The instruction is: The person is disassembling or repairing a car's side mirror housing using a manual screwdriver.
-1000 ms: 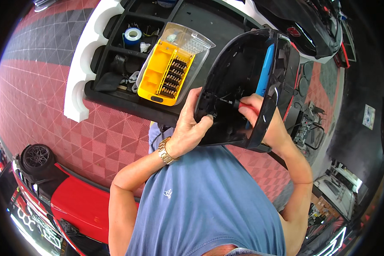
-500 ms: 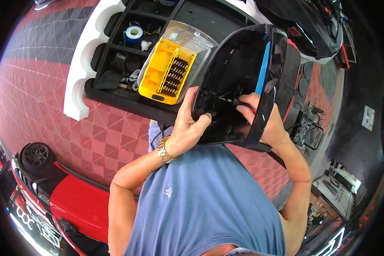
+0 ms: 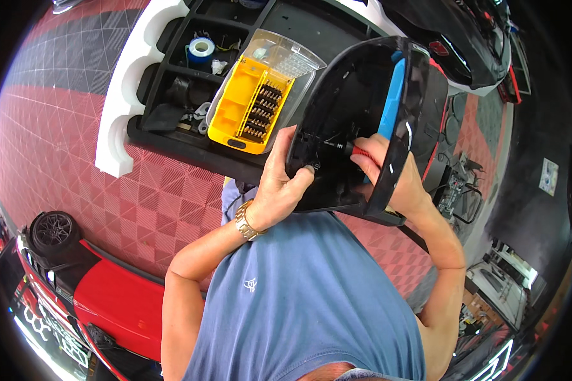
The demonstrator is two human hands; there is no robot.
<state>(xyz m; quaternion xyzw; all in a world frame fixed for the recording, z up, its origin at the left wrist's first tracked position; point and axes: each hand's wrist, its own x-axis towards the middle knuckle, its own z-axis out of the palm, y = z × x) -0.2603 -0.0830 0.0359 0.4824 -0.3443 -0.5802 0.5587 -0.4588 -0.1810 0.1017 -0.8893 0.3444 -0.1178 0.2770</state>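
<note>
A black car side-mirror housing (image 3: 337, 89) is tilted in front of me, its hollow inside facing me and a blue strip (image 3: 392, 98) along its right inner side. My left hand (image 3: 278, 193) is closed on the housing's left rim, thumb bent over the edge. Inside the hollow, my right hand (image 3: 394, 174) pinches a red-and-black screwdriver (image 3: 360, 152). The shaft points left toward the inner left wall; its tip is too dark to make out. Just left of the housing lies an open yellow bit case (image 3: 225, 117) with a clear lid (image 3: 279, 51) and rows of bits.
The case rests on a black compartment tray (image 3: 171, 145) holding a blue-rimmed tape roll (image 3: 201, 49) and small parts. White scalloped foam (image 3: 115, 127) lines the tray's left side. A red car (image 3: 117, 298) stands at lower left on red-and-grey floor tiles (image 3: 171, 197).
The screwdriver has turned in my right fingers, with more red showing on its handle. The housing has tilted slightly, so the blue strip looks wider. My left hand keeps its hold.
</note>
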